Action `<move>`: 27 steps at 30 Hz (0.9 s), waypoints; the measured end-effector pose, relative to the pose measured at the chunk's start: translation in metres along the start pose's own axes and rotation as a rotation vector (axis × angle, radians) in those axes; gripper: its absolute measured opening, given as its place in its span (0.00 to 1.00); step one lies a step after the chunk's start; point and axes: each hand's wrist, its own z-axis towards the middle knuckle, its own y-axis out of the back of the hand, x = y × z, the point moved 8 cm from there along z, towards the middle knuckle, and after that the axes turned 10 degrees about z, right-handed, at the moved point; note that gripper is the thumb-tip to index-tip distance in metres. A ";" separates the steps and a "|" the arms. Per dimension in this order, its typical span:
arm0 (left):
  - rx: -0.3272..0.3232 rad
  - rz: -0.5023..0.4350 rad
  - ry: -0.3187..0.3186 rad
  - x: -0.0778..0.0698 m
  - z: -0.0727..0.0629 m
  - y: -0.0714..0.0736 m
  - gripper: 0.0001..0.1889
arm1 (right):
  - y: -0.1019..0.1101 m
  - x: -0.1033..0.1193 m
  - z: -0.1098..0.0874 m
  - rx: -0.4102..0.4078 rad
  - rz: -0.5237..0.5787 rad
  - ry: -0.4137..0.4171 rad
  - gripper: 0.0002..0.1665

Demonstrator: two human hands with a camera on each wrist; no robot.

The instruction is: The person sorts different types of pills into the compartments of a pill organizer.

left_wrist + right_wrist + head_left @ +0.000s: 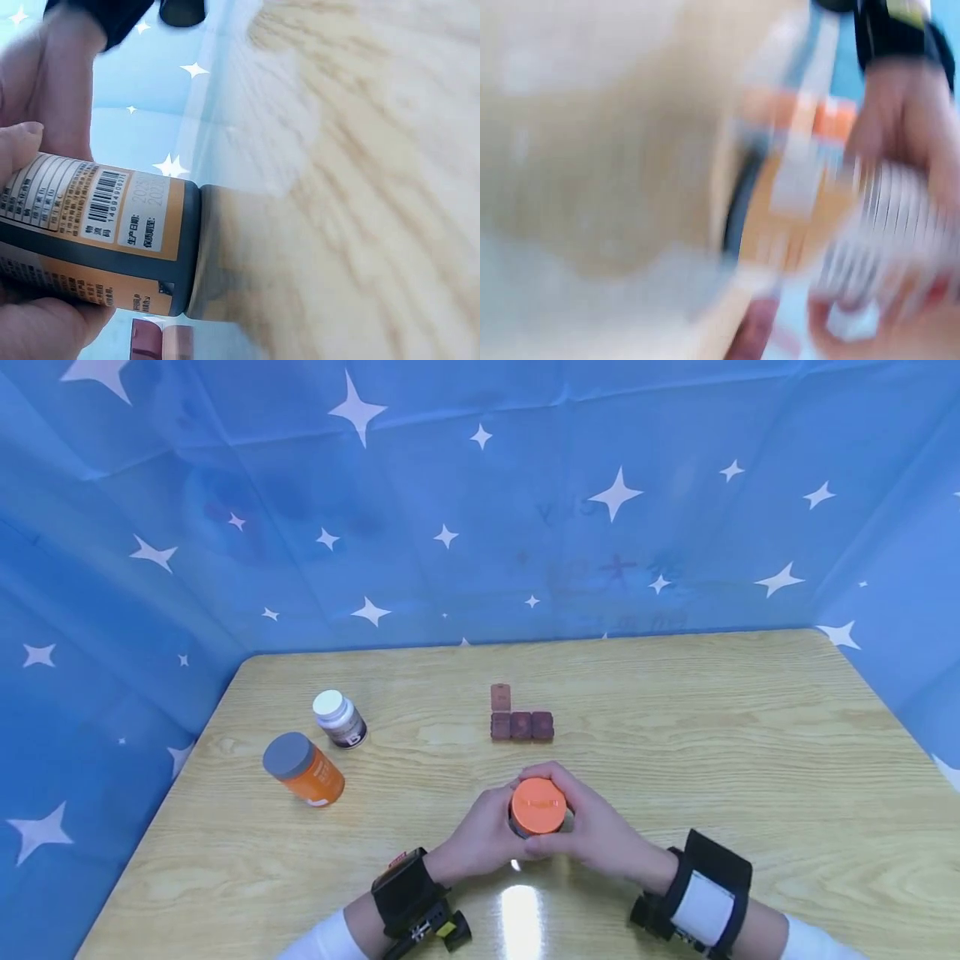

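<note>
A supplement bottle with an orange lid (538, 806) stands between my two hands near the middle front of the table. My left hand (480, 833) curls round its left side, and my right hand (603, 831) grips it from the right, fingers and thumb wrapped about the body. The left wrist view shows its orange and grey label (112, 232) with a barcode, the base right at the glossy tabletop. In the right wrist view the same bottle (795, 225) is blurred. Much of its body is hidden by fingers.
An orange jar with a grey lid (303, 768) and a small white-capped bottle (340, 718) stand at the left of the wooden table (712, 718). Several dark red-brown blocks (521, 725) form an L beyond my hands. A blue starry cloth (480, 493) hangs behind.
</note>
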 end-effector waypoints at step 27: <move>-0.019 -0.007 -0.026 -0.001 0.004 0.003 0.27 | 0.119 -0.014 -0.038 0.072 -0.773 -0.368 0.27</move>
